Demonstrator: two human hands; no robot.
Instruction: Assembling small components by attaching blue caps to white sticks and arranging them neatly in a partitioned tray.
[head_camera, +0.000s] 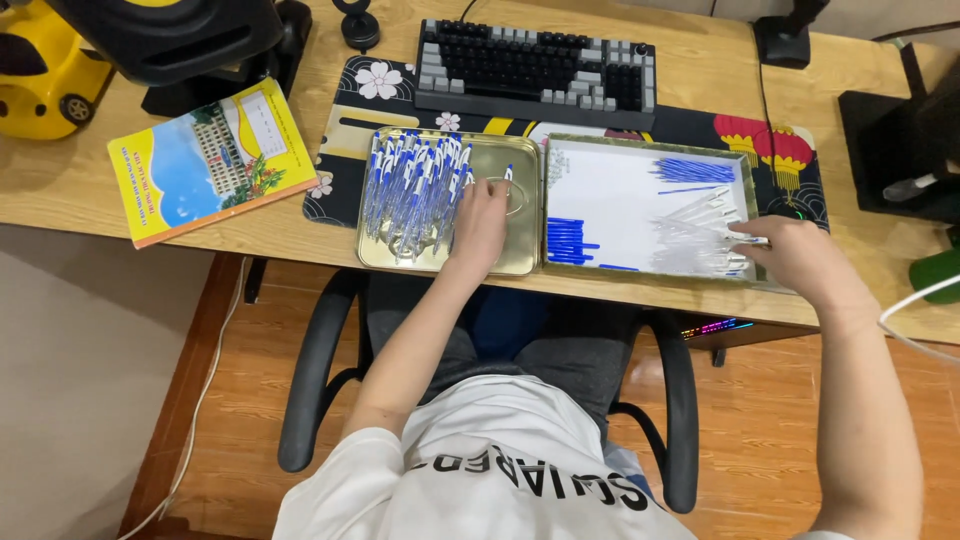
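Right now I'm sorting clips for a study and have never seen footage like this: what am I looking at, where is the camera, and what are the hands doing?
There is no machine here. A person sits in a chair at a wooden desk, and the single picture comes from a camera worn on the head, looking down at their own two bare hands.

The left hand rests in a gold metal tray, beside a heap of assembled blue and white pens. Whether its grip has closed on a pen cannot be told.

The right hand reaches into a white-lined box, its fingertips on a pile of clear pen barrels. The box also holds blue refills and a second blue bundle.

Behind them lie a keyboard on a patterned mat, and a yellow book to the left.
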